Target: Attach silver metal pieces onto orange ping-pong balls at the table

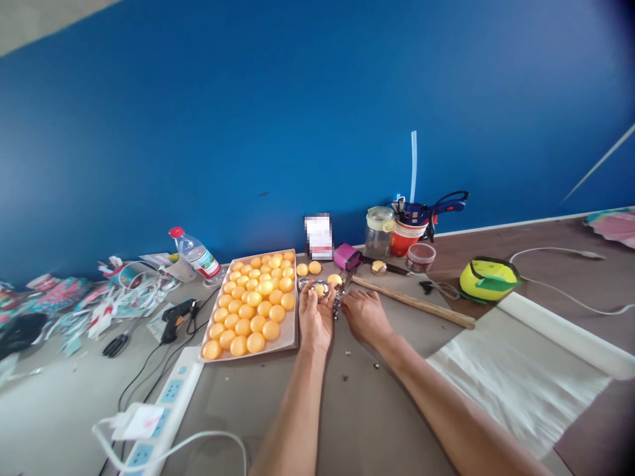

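Observation:
My left hand (316, 320) is palm up, its fingers curled round an orange ball (321, 289) that has shiny silver pieces about it. Just to the right, my right hand (366, 314) lies knuckles up with its fingers bent together; what they hold, if anything, is hidden. Small shiny silver pieces (337, 307) lie on the table between the two hands. Beyond them sits a loose orange ball (335, 280). Another ball with dark and silver trim (379, 267) rests farther right. A shallow box (296, 324) full of orange balls stands left of my left hand.
A wooden stick (417, 303) lies right of my hands, near a roll of white sheet (565, 334). Against the wall stand a glass jar (380, 235) and red cups (407, 239) with tools. Leftward are a bottle (198, 256), glue gun (177, 318), scissors (117, 344) and power strip (171, 396).

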Available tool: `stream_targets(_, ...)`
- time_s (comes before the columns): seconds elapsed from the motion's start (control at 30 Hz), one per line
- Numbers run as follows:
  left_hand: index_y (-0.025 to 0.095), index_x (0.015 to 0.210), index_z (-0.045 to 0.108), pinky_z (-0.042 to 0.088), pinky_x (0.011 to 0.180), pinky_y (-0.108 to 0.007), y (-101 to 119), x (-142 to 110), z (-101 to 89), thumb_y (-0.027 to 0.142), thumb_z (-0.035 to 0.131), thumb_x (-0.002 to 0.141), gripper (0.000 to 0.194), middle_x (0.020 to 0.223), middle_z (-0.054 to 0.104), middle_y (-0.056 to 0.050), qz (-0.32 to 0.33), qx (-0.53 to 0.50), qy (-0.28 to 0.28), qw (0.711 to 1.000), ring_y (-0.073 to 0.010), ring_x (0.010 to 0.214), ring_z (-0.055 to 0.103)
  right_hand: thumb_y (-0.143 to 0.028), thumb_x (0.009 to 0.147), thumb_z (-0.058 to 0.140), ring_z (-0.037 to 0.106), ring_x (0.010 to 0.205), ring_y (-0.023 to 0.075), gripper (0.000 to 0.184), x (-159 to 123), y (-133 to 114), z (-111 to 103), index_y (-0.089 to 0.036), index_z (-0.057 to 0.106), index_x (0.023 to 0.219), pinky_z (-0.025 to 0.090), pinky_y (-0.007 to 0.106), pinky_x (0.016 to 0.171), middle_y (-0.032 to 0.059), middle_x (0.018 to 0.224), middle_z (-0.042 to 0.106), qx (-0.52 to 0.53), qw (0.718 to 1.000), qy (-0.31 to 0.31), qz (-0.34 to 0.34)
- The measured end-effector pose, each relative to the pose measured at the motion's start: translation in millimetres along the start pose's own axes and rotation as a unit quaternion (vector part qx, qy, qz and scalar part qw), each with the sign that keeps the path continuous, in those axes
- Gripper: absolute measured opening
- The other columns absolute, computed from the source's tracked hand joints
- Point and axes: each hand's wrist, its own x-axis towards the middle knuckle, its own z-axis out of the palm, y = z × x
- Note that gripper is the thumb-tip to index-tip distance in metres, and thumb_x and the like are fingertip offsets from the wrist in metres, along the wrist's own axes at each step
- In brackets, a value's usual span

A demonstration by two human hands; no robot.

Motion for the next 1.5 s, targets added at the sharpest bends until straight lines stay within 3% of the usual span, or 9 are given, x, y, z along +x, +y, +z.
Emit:
stream_targets(0.17,0.022,0.096,0.055,0.044,0.094,-0.041,1,0,0.4,0.034,0.075,0.067,0.038,0.088,0.067,-0.002,0.005,0.006,0.001,1.0,-0.0227,0.094,0.066,-0.021,0.085,0.048,0.057,0.087,0.0194,0.016,-2,3,0,-0.019,0.064,0.083,0.028,0.031,0.075,0.0072,0.087,0.066,-0.007,1.0,-0.003,-0.002)
stream_targets(0.37,0.022,0.096,0.055,0.045,0.093,-0.041,0,0,0.0,0.035,0.075,0.068,0.037,0.09,0.067,-0.002,0.005,0.016,0.001,1.0,-0.0219,0.094,0.066,-0.014,0.087,0.042,0.058,0.076,0.0167,0.022,2,7,11,-0.018,0.063,0.081,0.029,0.03,0.072,0.0072,0.083,0.066,-0.018,1.0,-0.011,-0.003)
stream_targets(0.6,0.022,0.098,0.054,0.046,0.091,-0.04,-3,0,-0.2,0.035,0.073,0.069,0.037,0.089,0.067,-0.003,0.008,0.018,-0.001,1.0,-0.0215,0.093,0.066,-0.019,0.09,0.04,0.058,0.08,0.0168,0.025,3,8,1,-0.018,0.063,0.08,0.03,0.03,0.075,0.0069,0.084,0.066,0.003,0.999,0.034,-0.006)
stream_targets(0.87,0.022,0.097,0.054,0.047,0.09,-0.04,-2,-1,1.7,0.037,0.074,0.069,0.037,0.09,0.067,-0.003,0.003,0.03,0.004,1.0,-0.0225,0.095,0.066,-0.017,0.086,0.045,0.058,0.082,0.018,0.019,3,10,7,-0.019,0.064,0.081,0.03,0.031,0.074,0.0068,0.088,0.065,-0.016,1.0,-0.018,0.002)
stream_targets(1.33,0.022,0.098,0.052,0.046,0.093,-0.04,-2,0,1.0,0.034,0.071,0.072,0.034,0.091,0.068,-0.004,0.005,0.02,0.003,1.0,-0.022,0.095,0.066,-0.019,0.088,0.04,0.057,0.081,0.0175,0.023,3,4,6,-0.016,0.062,0.082,0.029,0.03,0.075,0.0094,0.089,0.065,0.013,1.0,-0.007,-0.006)
stream_targets(1.5,0.022,0.098,0.052,0.046,0.092,-0.039,-2,1,0.7,0.034,0.071,0.072,0.034,0.091,0.067,-0.004,0.012,0.019,0.001,1.0,-0.0219,0.095,0.066,-0.02,0.087,0.042,0.056,0.084,0.0178,0.021,1,2,5,-0.016,0.062,0.084,0.028,0.03,0.077,0.0082,0.089,0.064,0.028,0.999,0.031,0.0)
